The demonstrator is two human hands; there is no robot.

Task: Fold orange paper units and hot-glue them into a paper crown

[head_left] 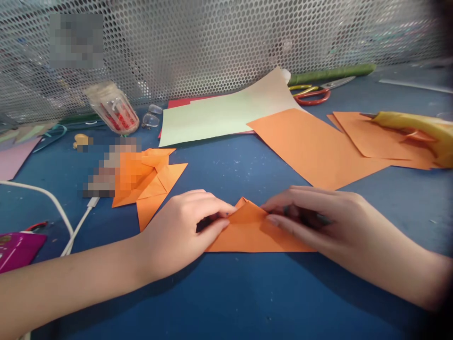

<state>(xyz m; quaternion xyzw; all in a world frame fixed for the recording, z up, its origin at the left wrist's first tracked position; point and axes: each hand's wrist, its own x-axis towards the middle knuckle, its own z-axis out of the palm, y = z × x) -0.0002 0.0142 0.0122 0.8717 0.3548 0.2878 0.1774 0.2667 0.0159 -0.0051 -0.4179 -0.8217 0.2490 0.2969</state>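
A folded sheet of orange paper lies flat on the blue table in front of me, its long straight edge toward me and its peak pointing away. My left hand pinches the paper's left slope between thumb and fingers. On the opposite slope, my right hand grips the paper with thumb and forefinger near the peak. Part of each lower corner is hidden behind my hands. Just beyond my left hand sits a folded orange paper shape.
Behind are a flat orange sheet, a pale green sheet, scissors and a jar with red bits. A yellow glue gun rests on orange sheets at right. A white cable runs at left, below a perforated metal screen.
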